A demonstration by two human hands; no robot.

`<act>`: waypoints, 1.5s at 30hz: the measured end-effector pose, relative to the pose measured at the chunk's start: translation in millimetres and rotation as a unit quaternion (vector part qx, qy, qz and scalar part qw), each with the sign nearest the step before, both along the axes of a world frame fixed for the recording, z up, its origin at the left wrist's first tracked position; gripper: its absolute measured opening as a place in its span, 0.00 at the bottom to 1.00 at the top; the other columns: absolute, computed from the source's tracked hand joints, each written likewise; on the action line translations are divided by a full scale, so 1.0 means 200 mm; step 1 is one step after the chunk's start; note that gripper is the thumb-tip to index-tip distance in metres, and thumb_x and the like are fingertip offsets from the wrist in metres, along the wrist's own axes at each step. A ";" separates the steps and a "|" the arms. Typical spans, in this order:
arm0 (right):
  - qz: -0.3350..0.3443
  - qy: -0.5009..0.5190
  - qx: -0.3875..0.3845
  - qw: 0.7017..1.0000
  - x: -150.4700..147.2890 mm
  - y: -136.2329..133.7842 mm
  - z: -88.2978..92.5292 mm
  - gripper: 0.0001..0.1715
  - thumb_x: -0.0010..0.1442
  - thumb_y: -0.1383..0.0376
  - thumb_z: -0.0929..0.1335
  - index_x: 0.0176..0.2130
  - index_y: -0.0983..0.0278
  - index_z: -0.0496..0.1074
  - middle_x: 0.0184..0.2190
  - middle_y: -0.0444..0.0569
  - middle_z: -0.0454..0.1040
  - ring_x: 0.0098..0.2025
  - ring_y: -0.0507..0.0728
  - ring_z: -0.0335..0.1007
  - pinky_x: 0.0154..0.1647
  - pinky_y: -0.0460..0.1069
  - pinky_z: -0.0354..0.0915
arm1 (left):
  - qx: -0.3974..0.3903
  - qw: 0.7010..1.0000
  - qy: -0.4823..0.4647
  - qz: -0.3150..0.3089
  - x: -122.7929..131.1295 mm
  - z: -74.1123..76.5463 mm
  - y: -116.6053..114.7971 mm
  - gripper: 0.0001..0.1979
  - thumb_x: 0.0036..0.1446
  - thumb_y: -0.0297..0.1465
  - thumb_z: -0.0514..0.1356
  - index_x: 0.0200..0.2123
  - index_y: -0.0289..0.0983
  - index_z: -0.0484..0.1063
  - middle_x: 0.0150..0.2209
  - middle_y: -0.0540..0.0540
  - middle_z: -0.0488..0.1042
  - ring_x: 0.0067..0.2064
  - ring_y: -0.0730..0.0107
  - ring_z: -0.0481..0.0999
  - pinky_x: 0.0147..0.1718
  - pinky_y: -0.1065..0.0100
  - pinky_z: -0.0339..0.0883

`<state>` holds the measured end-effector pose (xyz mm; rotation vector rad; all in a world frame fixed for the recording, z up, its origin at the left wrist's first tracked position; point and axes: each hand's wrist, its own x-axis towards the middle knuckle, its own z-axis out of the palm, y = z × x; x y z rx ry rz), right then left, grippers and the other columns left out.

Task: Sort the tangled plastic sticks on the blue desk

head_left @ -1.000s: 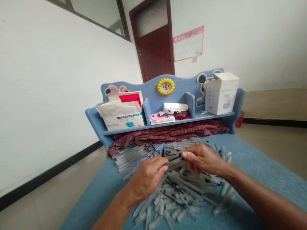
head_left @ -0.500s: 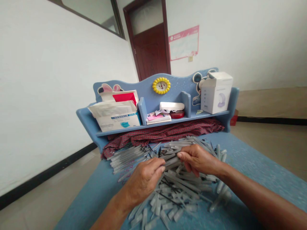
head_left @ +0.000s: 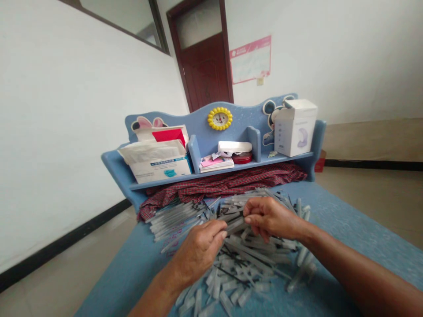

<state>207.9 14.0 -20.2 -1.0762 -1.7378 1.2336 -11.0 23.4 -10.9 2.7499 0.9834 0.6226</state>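
Observation:
A loose heap of grey translucent plastic tubes (head_left: 251, 259) with thin black rods among them lies on the blue desk (head_left: 346, 237). My left hand (head_left: 198, 248) is closed in a pinch on one end of a bundle of tubes (head_left: 235, 225). My right hand (head_left: 269, 218) is closed on the other end, fingers curled over it. A neater row of tubes (head_left: 172, 215) lies to the left, near the checked cloth.
A red checked cloth (head_left: 224, 184) lies under the desk's blue shelf (head_left: 231, 167). The shelf carries a mask box (head_left: 158, 164), booklets (head_left: 216, 163), a red tin (head_left: 242, 157) and a white carton (head_left: 295, 127). A yellow clock (head_left: 220, 118) sits above. White wall left, brown door (head_left: 206, 66) behind.
The view has drifted, so everything sits a little further left and lower-left in frame. Both hands stay closed on the same bundle of tubes, right hand slightly higher.

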 end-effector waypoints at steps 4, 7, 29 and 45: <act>0.000 -0.018 0.009 1.000 0.01 0.01 0.00 0.16 0.56 0.53 0.64 0.33 0.64 0.61 0.15 0.38 0.65 0.10 0.47 0.59 0.08 0.39 0.50 | -0.008 1.000 -0.004 0.006 0.00 0.00 0.00 0.10 0.60 0.30 0.48 0.38 0.36 0.68 0.32 0.48 0.73 0.35 0.72 0.72 0.34 0.72 0.61; -0.006 -0.062 0.020 0.998 0.01 0.01 0.00 0.21 0.59 0.52 0.60 0.23 0.64 0.58 0.13 0.40 0.64 0.09 0.46 0.58 0.07 0.39 0.47 | -0.014 1.000 -0.004 0.006 0.00 0.00 0.00 0.10 0.60 0.30 0.48 0.38 0.37 0.68 0.32 0.48 0.73 0.36 0.72 0.72 0.35 0.73 0.61; -0.041 -0.066 0.012 0.997 0.13 0.06 0.02 0.05 0.50 0.69 0.62 0.33 0.66 0.62 0.17 0.39 0.68 0.11 0.46 0.61 0.10 0.39 0.51 | -0.266 0.952 -0.133 0.074 0.01 0.02 0.00 0.11 0.55 0.34 0.50 0.33 0.35 0.69 0.23 0.52 0.71 0.20 0.78 0.66 0.22 0.75 0.59; -0.075 -0.361 -0.051 0.928 0.33 0.11 0.05 0.02 0.47 0.70 0.66 0.24 0.65 0.69 0.10 0.41 0.65 0.09 0.48 0.60 0.10 0.41 0.51 | -0.314 0.932 -0.162 0.088 0.04 -0.01 0.01 0.09 0.51 0.33 0.54 0.33 0.35 0.70 0.22 0.51 0.72 0.19 0.78 0.65 0.18 0.76 0.57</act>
